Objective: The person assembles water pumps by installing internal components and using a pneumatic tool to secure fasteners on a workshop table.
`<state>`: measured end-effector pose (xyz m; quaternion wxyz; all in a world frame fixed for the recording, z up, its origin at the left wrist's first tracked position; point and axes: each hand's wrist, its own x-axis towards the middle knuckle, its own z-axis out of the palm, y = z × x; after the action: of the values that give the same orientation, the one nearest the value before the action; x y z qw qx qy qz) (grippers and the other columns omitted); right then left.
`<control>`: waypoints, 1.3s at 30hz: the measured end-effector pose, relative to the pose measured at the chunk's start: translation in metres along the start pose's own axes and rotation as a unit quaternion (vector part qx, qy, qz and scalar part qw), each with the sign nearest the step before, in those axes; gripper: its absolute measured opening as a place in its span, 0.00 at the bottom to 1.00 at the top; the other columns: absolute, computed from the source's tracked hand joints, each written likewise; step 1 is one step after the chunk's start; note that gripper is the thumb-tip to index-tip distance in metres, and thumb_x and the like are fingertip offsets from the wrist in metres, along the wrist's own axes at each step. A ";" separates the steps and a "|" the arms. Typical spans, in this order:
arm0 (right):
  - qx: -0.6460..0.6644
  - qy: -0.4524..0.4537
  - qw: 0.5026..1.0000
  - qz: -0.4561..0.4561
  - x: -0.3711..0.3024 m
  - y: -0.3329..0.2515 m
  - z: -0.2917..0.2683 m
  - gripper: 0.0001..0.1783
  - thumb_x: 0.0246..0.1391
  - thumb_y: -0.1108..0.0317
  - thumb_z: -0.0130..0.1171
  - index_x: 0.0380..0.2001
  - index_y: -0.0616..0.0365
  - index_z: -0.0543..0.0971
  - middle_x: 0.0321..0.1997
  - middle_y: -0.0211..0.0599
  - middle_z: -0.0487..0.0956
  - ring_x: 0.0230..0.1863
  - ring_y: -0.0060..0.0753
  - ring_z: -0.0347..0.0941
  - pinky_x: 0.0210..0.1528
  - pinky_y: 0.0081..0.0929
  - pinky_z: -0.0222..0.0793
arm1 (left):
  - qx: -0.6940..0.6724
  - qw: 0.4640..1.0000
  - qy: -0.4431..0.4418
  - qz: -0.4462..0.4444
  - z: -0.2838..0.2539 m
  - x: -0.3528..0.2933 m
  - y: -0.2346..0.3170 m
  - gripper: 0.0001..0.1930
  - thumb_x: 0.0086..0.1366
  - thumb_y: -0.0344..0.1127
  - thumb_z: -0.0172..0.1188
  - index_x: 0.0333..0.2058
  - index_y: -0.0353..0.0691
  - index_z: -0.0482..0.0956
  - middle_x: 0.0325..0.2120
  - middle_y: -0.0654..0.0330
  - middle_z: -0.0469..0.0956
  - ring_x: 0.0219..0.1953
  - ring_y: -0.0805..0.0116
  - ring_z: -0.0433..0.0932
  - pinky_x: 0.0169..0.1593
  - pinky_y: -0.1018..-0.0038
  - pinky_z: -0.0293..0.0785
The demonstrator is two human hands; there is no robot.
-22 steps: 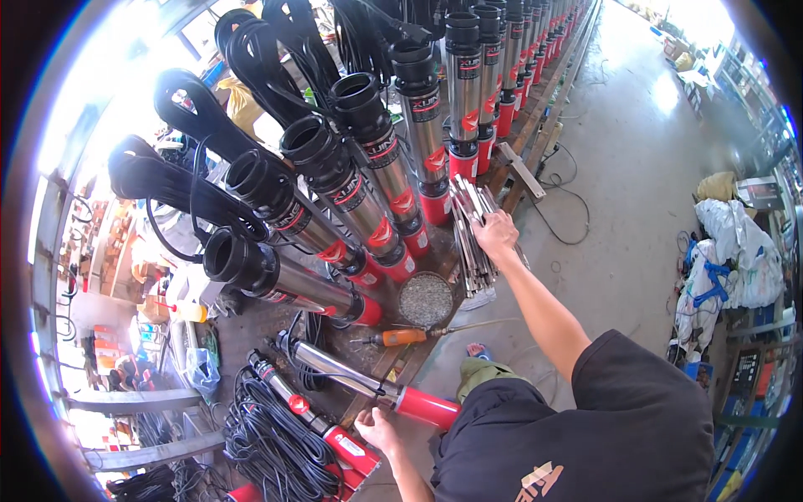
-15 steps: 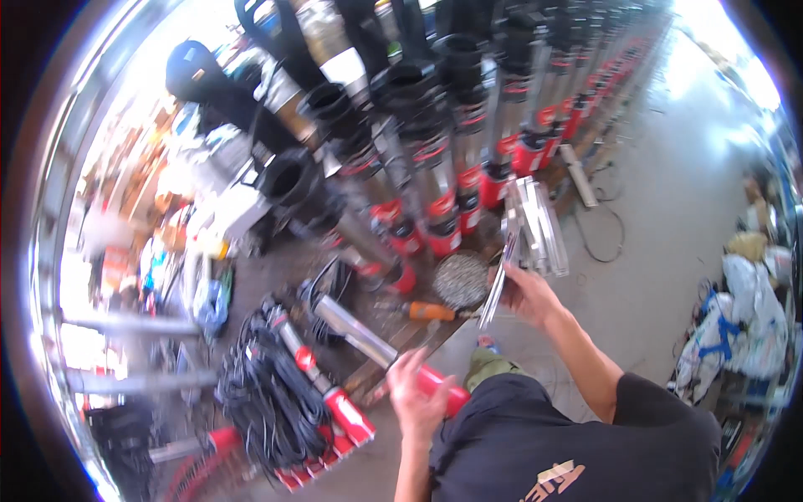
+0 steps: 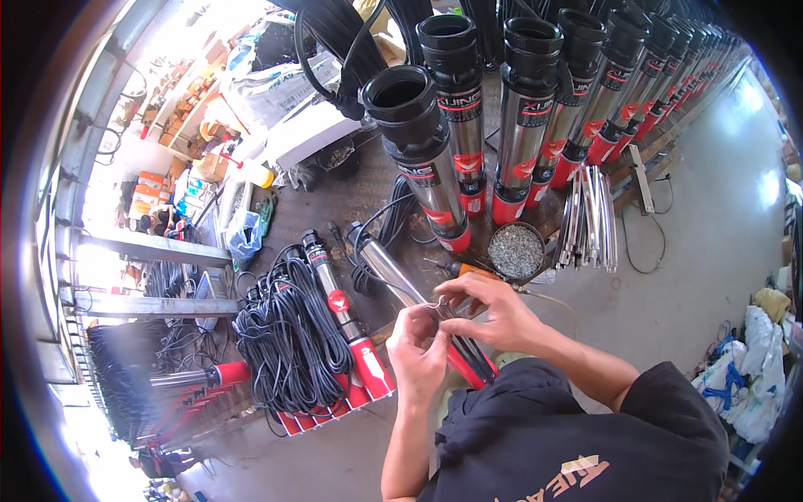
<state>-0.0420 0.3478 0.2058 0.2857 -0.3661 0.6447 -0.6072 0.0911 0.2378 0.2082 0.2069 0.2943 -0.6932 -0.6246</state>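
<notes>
In front of me a steel submersible pump with a red end lies slantwise, that end close to my body. My left hand is closed in a pinch on the bent end of a thin metal strip above the pump. From the other side my right hand pinches the same strip, its fingertips close to the left ones. Dark lengths of strip run down along the pump's red end. A bundle of shiny metal strips hangs over the bench edge beyond my right hand.
A round dish of small metal pieces and an orange-handled tool lie beyond my hands. Upright pumps stand in a long row behind. At left, pumps with coiled black cable lie together. White sacks sit at far right.
My right hand has come left and down from beside the strip bundle, bringing metal strip to the pump. My left hand, earlier open over the pump, now pinches the strip.
</notes>
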 end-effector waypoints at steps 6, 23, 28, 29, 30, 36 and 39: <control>0.072 -0.050 0.988 0.124 0.022 0.011 0.011 0.12 0.51 0.68 0.72 0.36 0.63 0.82 0.30 0.33 0.84 0.34 0.18 0.78 0.41 0.24 0.73 | -0.004 0.999 0.000 -0.033 -0.008 0.005 -0.014 0.09 0.64 0.23 0.66 0.39 0.30 0.73 0.30 0.59 0.82 0.34 0.76 0.82 0.39 0.79 0.77; -0.088 0.057 0.950 0.294 -0.027 0.110 0.068 0.15 0.59 0.57 0.65 0.39 0.59 0.82 0.26 0.33 0.78 0.28 0.20 0.69 0.36 0.28 0.70 | 0.479 0.861 0.023 0.169 -0.049 0.281 -0.160 0.40 0.61 0.48 0.67 0.65 0.32 0.62 0.59 0.41 0.70 0.62 0.45 0.68 0.63 0.55 0.66; -0.058 0.060 0.974 0.212 0.037 0.094 0.100 0.13 0.66 0.63 0.56 0.43 0.63 0.79 0.29 0.30 0.76 0.33 0.18 0.68 0.39 0.27 0.69 | 0.506 0.847 -0.155 0.040 -0.070 0.319 -0.153 0.17 0.55 0.43 0.68 0.45 0.52 0.84 0.45 0.51 0.83 0.49 0.49 0.81 0.54 0.58 0.77; -0.045 0.072 0.976 0.202 0.058 0.098 0.108 0.13 0.66 0.63 0.55 0.42 0.63 0.79 0.29 0.30 0.76 0.33 0.18 0.67 0.40 0.27 0.69 | 0.469 0.871 -0.120 0.081 -0.082 0.313 -0.152 0.17 0.54 0.40 0.67 0.45 0.52 0.84 0.45 0.50 0.83 0.50 0.50 0.81 0.54 0.58 0.77; -0.013 0.088 0.978 0.190 0.085 0.121 0.110 0.14 0.67 0.62 0.54 0.42 0.63 0.78 0.28 0.29 0.75 0.33 0.18 0.67 0.40 0.27 0.69 | 0.448 0.882 -0.115 0.092 -0.088 0.306 -0.139 0.17 0.54 0.39 0.66 0.45 0.49 0.84 0.43 0.50 0.83 0.47 0.50 0.82 0.52 0.58 0.77; 0.301 0.145 0.928 0.166 0.261 0.114 0.107 0.15 0.68 0.58 0.53 0.26 0.49 0.72 0.19 0.18 0.66 0.17 0.12 0.58 0.18 0.18 0.52 | 0.069 0.986 -0.150 -0.016 -0.146 0.250 -0.103 0.10 0.66 0.32 0.60 0.41 0.31 0.81 0.25 0.60 0.80 0.26 0.73 0.77 0.33 0.75 0.74; 0.269 0.191 0.938 0.104 0.304 0.094 0.103 0.11 0.63 0.64 0.56 0.26 0.53 0.74 0.21 0.25 0.72 0.18 0.16 0.62 0.19 0.22 0.58 | -0.024 0.977 -0.203 -0.062 -0.167 0.245 -0.127 0.11 0.69 0.35 0.59 0.35 0.31 0.82 0.23 0.65 0.77 0.25 0.75 0.74 0.35 0.76 0.73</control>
<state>-0.1426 0.0395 0.1252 0.3066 -0.0832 0.5343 -0.7833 0.0379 -0.0554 0.0849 0.0294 0.1991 -0.6860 -0.6992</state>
